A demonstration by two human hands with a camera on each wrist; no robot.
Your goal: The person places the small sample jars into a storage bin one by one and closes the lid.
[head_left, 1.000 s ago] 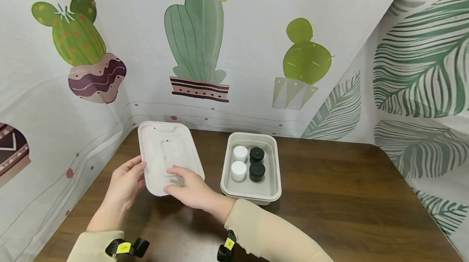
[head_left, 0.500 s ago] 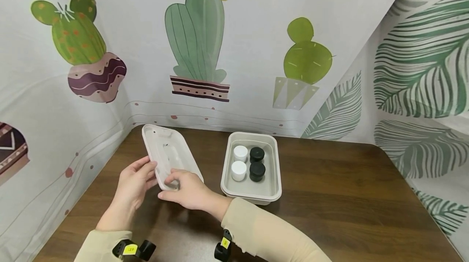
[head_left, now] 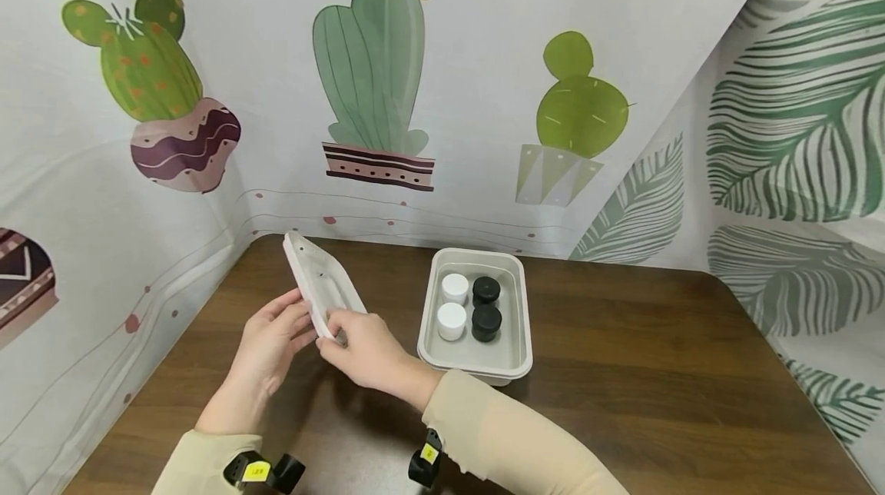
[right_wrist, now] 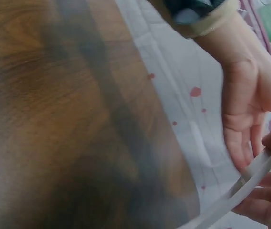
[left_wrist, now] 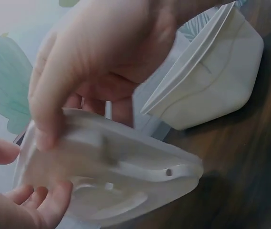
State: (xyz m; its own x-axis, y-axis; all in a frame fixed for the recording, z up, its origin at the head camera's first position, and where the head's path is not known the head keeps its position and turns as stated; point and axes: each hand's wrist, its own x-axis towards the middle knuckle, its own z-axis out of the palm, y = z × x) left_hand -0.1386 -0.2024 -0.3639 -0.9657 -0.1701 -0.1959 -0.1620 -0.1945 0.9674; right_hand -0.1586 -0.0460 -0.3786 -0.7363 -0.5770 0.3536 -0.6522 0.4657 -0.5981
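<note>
A pale, recessed plastic lid (head_left: 319, 274) is tipped up steeply over the left part of the table. My left hand (head_left: 272, 345) holds its left edge. At the near end, my right hand (head_left: 369, 349) pinches the rim between thumb and fingers. In the left wrist view, the lid (left_wrist: 125, 157) shows a moulded hollow and a small hole near one end; the right hand (left_wrist: 97, 52) reaches across from above. The lid edge (right_wrist: 242, 191) appears nearly side-on in the right wrist view, between both hands.
Right of the hands, a beige rectangular tub (head_left: 508, 345) stands on the brown wooden table (head_left: 636, 372). Inside it are two small white jars (head_left: 452, 321) and two black ones (head_left: 486, 323). A cactus-printed cloth (head_left: 477, 80) hangs behind the table.
Both hands have turned the lid from nearly face-on to steeply tilted. The left hand has moved right, closer to the right hand. The tub and jars stay put.
</note>
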